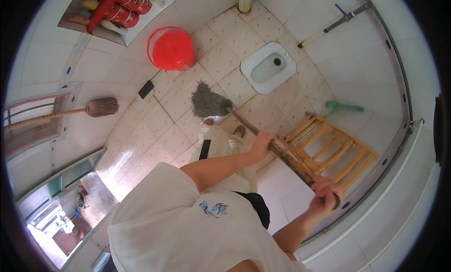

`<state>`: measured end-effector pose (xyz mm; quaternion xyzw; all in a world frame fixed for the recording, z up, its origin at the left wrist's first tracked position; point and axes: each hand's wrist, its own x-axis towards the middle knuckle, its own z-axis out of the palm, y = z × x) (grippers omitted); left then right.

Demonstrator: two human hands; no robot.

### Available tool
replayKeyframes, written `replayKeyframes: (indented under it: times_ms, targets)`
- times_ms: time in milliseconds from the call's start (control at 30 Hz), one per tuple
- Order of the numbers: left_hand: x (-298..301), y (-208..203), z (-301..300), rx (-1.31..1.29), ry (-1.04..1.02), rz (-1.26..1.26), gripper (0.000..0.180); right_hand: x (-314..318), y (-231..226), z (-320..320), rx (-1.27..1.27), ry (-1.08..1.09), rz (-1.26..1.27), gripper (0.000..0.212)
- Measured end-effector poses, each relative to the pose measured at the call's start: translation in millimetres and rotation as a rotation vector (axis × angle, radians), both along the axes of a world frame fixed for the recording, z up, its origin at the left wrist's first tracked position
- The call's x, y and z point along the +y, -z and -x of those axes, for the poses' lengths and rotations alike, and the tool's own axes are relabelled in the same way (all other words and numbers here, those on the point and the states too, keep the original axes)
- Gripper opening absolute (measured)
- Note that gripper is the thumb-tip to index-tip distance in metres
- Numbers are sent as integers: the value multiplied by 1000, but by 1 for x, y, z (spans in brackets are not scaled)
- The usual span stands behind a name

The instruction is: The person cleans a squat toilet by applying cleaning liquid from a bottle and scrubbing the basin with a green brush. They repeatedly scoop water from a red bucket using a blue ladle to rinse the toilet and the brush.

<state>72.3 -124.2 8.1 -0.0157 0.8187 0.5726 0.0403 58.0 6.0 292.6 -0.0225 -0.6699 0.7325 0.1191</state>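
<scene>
Grasping a mop (pixel 252 125): left hand (pixel 262 147) partway along the handle (pixel 292 162), right hand (pixel 325 195) near its end; mop head (pixel 208 101) near red bucket (pixel 172 48).

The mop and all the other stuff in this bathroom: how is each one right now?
Mop: slanting, strands down toward the floor
Left grip: closed around the mop, partway up
Right grip: closed around the mop, near its top end
Red bucket: upright
Broom: bristles down, against the left-hand wall
Toilet: uncovered
Wooden rack: leaning against the right-hand wall
</scene>
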Motion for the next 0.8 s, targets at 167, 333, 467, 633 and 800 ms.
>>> replayKeyframes:
  times_ms: [167,333,467,633,800]
  targets:
    - [48,-3,-7,35,334,-118,28,15,-17,-43,46,114,-198,19]
    - [56,5,-4,84,500,-338,20,-40,-6,-86,90,189,-440,16]
    - [5,49,-16,184,615,-376,18,-135,22,-110,163,25,-685,13]
    - [-107,53,-65,210,701,-443,20,-254,41,-167,292,144,-702,27]
    - [-253,39,-121,224,659,-333,21,-378,31,-215,325,125,-658,28]
